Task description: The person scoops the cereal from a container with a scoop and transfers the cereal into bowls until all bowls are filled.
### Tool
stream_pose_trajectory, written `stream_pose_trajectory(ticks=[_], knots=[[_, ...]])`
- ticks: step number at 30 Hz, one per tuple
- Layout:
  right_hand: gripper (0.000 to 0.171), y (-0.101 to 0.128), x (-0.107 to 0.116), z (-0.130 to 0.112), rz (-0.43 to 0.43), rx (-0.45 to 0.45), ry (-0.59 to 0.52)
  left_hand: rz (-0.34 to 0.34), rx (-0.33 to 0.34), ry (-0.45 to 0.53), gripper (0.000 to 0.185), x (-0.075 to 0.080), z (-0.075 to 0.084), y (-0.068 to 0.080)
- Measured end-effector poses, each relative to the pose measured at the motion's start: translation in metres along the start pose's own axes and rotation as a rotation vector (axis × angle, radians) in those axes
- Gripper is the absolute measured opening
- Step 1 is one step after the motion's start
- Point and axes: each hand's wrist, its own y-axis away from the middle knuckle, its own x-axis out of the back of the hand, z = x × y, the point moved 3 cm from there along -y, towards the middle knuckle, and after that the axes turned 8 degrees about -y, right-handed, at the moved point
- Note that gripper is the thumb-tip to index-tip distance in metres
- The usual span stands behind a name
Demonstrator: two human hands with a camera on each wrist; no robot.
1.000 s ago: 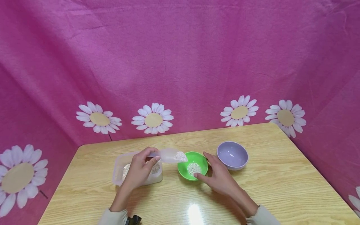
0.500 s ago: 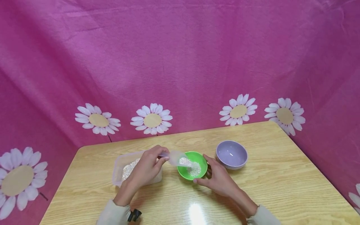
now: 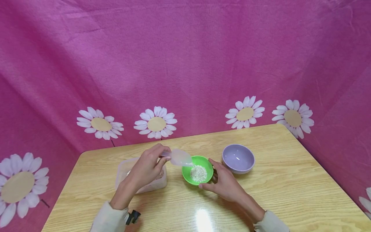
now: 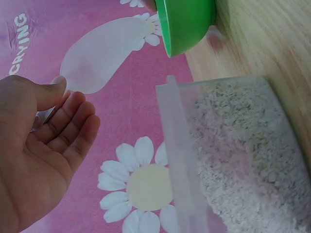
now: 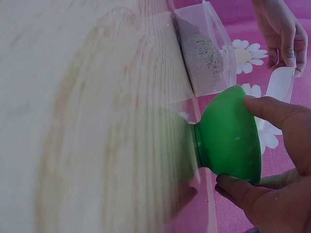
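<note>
Head view: a wooden bench (image 3: 290,187) stands against pink cloth (image 3: 185,58) printed with white daisies. The person's left hand (image 3: 147,167) pinches the handle of a clear plastic scoop (image 3: 180,157) between thumb and curled fingers. The scoop is held tilted, its mouth down over the near-left rim of a green bowl (image 3: 188,174); no grain is visible in the scoop. The green bowl sits near the middle of the bench, somewhat toward the far edge, and holds a small heap of pale grain (image 3: 198,173).

The right hand (image 3: 224,183) grips the green bowl at its right side, with the thumb along the near rim and the fingers curved round the wall. Right wrist view confirms this: thumb (image 5: 272,109) on the rim, fingers (image 5: 238,187) beneath the bowl's foot, and the bowl (image 5: 226,136) resting on the bench.

A clear plastic container (image 3: 139,180) stands just left of the green bowl, partly behind the left hand. Left wrist view shows this container (image 4: 233,155) filled with the same pale grain, its rim open, and the left hand (image 4: 41,145) with thumb pressed on the scoop's handle.

A lilac bowl (image 3: 238,158) stands to the right of the green bowl, apart from it and closer to the far edge. Its inside appears bare apart from a highlight.

Both forearms wear pale sleeves (image 3: 108,220); a small black device (image 3: 131,217) shows at the left wrist.
</note>
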Motion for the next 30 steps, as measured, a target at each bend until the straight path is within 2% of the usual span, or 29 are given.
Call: stream_pose_trajectory(ticks=[5, 10, 15, 19, 26, 30], knots=[[0.109, 0.0, -0.001, -0.001, -0.002, -0.004, 0.007, -0.013, 0.039, 0.024, 0.018, -0.005, -0.003, 0.003], [0.107, 0.0, 0.003, -0.006, 0.011, 0.009, 0.071, 0.0, 0.073, 0.053, 0.019, -0.008, -0.008, 0.009], [0.103, 0.002, 0.007, -0.016, 0.031, 0.044, 0.127, 0.071, 0.075, 0.04, 0.017, -0.008, -0.015, 0.019], [0.1, 0.001, 0.008, -0.023, 0.047, 0.062, 0.154, 0.13, 0.105, 0.025, 0.017, -0.008, -0.023, 0.029], [0.09, -0.004, 0.003, -0.038, 0.061, 0.11, 0.136, 0.246, 0.155, 0.006, 0.02, 0.001, -0.035, 0.047], [0.083, -0.005, -0.004, -0.045, 0.05, 0.119, 0.101, 0.274, 0.184, 0.01, 0.017, 0.01, -0.04, 0.056]])
